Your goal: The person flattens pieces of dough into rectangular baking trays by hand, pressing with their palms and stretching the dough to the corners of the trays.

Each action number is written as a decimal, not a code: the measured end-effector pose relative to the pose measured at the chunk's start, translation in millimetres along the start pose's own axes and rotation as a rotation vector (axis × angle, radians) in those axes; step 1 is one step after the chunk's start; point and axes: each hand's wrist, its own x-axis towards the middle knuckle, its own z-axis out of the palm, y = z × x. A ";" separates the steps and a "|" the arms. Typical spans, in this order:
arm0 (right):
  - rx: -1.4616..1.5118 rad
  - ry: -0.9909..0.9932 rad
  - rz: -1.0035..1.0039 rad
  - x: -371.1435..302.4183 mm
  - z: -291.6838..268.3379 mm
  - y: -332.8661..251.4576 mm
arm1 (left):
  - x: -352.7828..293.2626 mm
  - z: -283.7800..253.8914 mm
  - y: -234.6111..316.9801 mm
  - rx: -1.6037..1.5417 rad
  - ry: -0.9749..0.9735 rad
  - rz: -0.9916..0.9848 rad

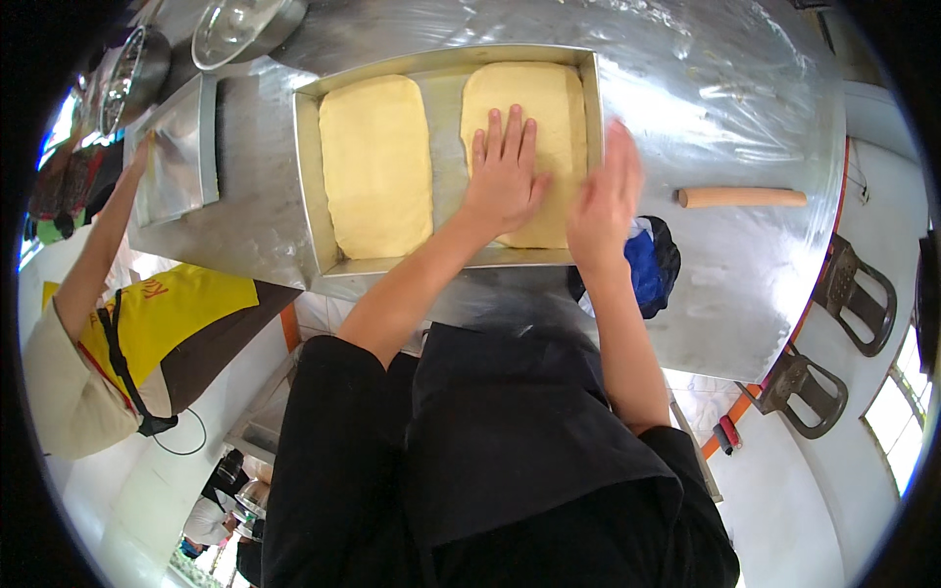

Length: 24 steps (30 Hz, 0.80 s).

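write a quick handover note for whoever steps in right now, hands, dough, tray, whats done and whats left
Left hand: flat, fingers spread, pressing on the right dough slab.
Right hand: open, blurred, at the right wall of the metal tray, holding nothing.
Left dough slab lies flat in the same tray, untouched now.
Wooden rolling pin rests on the steel table to the right, a blue cloth at the near edge.
Done: both slabs are in the tray.
Left: probably finishing the pressing of the right slab.

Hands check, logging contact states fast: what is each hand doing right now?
Left hand: open, flat, palm pressed on the right dough slab in the metal tray.
Right hand: open, blurred, at the tray's right edge, holding nothing.
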 end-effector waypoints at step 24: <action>-0.388 -0.357 -0.052 19.1 99.2 23.8 | 34.3 -33.1 -65.4 0.237 -0.001 0.109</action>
